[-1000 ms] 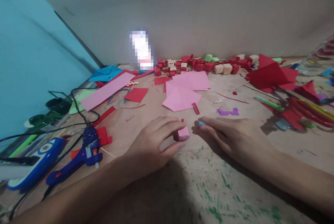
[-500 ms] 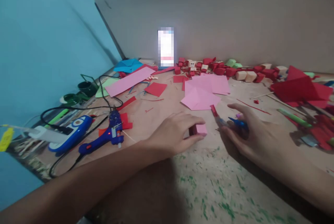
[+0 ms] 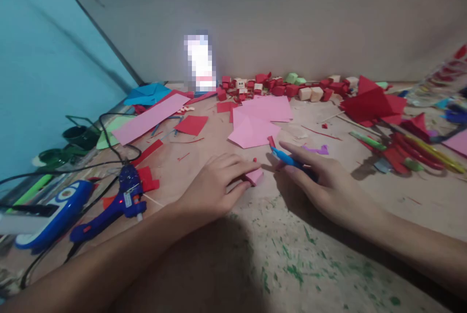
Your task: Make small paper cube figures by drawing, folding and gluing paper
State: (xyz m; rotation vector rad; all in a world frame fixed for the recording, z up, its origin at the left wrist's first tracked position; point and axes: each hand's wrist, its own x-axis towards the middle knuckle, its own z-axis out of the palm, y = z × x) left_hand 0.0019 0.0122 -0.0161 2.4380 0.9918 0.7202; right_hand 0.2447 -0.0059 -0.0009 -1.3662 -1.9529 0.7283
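My left hand (image 3: 219,182) is closed round a small pink paper block (image 3: 254,177), resting it on the table between thumb and fingers. A tiny red bit shows just above that block. In my right hand (image 3: 321,172) is a slim blue pen (image 3: 286,157), its tip pointing left, away from the palm and toward the block. The pen and the block are apart. A small red strip (image 3: 271,142) lies just past the pen's tip, by the pink paper sheets (image 3: 255,128).
On the left lie a blue glue gun (image 3: 126,196), cords and a blue-white power strip (image 3: 60,211). Red and cream paper cubes (image 3: 310,93) line the wall beside a lit phone (image 3: 200,62). Scissors (image 3: 416,152) and folded red paper (image 3: 372,104) lie on the right.
The view has turned to the right. My right hand has brought the pen out so that it points forward from the fingers. My left hand still holds the pink block.
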